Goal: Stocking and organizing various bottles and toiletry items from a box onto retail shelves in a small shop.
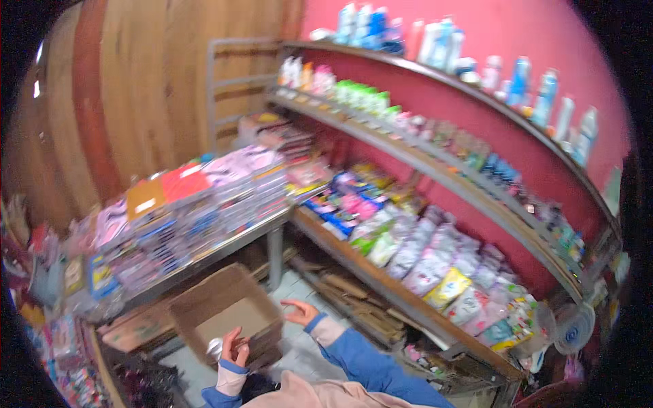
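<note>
An open-topped cardboard box (224, 306) stands on the tiled floor before me; its pale bottom shows, with no goods visible on it. My left hand (234, 348) is at the box's near side, fingers raised and apart, with a small silvery-white object (215, 348) beside it; whether the hand touches this is unclear. Over the box's right edge, my right hand (301, 311) reaches out with its fingers apart and nothing in it. Both sleeves are blue with pale cuffs.
Stacks of plastic-wrapped packs (189, 219) fill a table behind the box. To the right, a low shelf (367, 275) bears bagged goods, with flattened cardboard (352, 301) under it. Bottles line an upper shelf (433, 71) on the pink wall. A plank-like box side (137, 326) lies left.
</note>
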Tool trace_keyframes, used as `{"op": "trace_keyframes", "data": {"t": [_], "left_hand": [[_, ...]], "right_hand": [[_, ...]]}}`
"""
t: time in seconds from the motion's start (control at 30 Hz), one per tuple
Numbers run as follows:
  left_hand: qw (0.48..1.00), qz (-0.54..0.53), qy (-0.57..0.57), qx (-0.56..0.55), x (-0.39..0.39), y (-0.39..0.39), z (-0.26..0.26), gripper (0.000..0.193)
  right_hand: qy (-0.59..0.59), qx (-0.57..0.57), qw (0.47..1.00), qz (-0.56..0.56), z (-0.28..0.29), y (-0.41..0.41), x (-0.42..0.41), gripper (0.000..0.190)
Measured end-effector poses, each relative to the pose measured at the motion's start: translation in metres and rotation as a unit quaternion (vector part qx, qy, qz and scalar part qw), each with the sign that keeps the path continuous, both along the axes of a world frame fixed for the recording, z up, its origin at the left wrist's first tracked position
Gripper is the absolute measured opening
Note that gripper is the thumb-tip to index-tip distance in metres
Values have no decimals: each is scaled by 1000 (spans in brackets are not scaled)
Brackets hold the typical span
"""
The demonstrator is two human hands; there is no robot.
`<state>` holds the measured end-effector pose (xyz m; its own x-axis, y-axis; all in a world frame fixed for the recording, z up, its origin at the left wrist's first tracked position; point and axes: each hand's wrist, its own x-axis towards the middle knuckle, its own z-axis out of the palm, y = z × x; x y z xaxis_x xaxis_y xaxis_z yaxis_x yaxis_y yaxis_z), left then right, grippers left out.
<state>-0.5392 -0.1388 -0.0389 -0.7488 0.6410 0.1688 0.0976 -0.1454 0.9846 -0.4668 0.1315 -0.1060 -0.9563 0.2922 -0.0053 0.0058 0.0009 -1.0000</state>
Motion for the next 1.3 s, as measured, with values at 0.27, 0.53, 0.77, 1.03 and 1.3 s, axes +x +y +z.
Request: {"op": "trace_keyframes", "data": {"t": [0.27, 0.53, 0.77, 1.03, 1.3], "left_hand": [[956, -259, -99, 97, 172, 155, 17, 45], [857, -499, -31, 124, 282, 273, 43, 43], [805, -557, -75, 189, 317, 354, 60, 40], [796, -553, -20, 247, 301, 422, 115, 39], [839, -301, 181, 414, 250, 448, 218, 47]], "right_hand": [[-13, -128, 935, -331, 67, 53, 321, 43], [109, 23, 877, -467, 157, 84, 490, 40], [114, 276, 804, -514, 300, 143, 544, 37], [62, 598, 553, -577, 468, 216, 569, 46], [43, 698, 326, -636, 634, 355, 626, 67]]}}
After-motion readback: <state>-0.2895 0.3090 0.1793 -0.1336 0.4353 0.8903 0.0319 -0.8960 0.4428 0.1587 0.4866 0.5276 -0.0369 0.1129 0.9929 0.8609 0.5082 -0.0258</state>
